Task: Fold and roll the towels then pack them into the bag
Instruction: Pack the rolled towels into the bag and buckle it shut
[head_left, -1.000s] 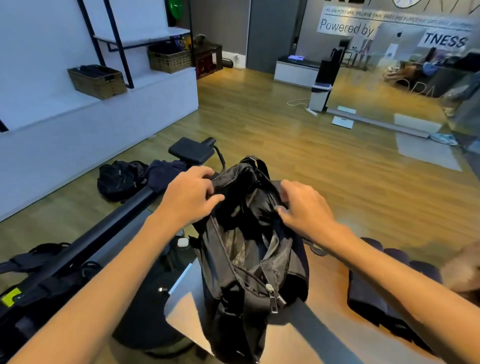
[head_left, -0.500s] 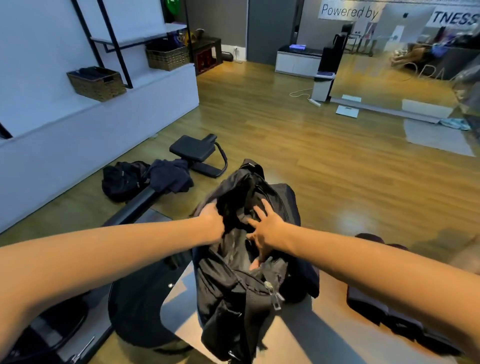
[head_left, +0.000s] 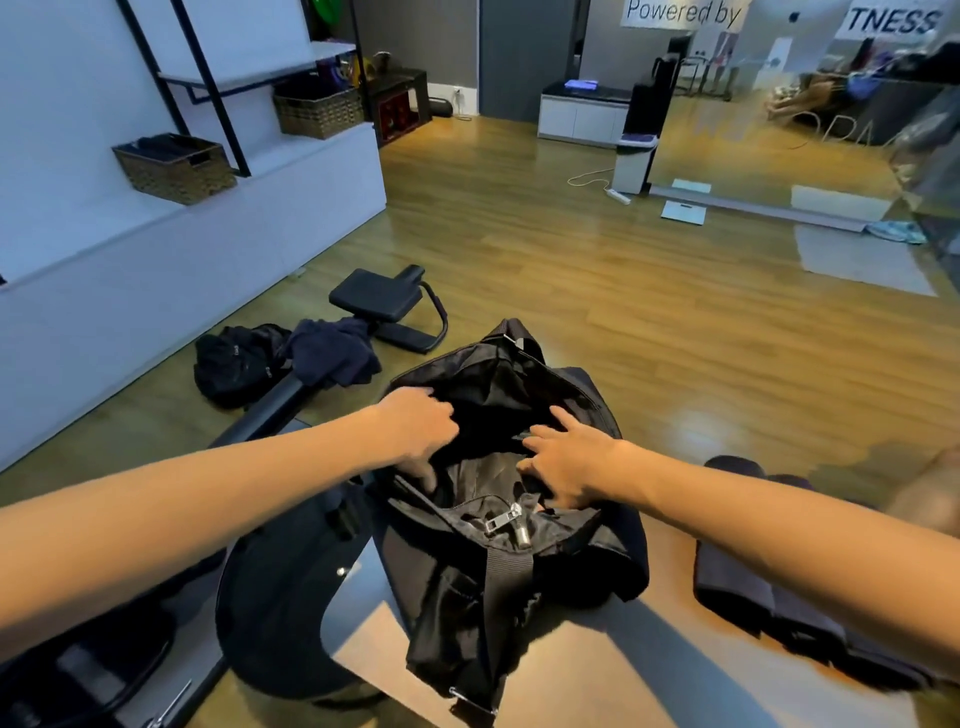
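A black duffel bag stands on a low wooden bench in front of me, its zip undone and its mouth spread wide. My left hand grips the left edge of the opening, thumb hooked inside. On the right edge rests my right hand, fingers spread and pressing the fabric outward. Dark rolled towels lie side by side on the bench to the right of the bag, partly hidden by my right forearm. Inside the bag I see only dark lining.
A black rowing machine runs along the left of the bench, with a dark cloth draped on its rail and another black bag on the floor. Wicker baskets sit on the white ledge at left. Open wooden floor stretches ahead.
Both hands shifted from the middle of the bag to its two edges and pulled the opening wider. The zip pull now lies flat near the front.
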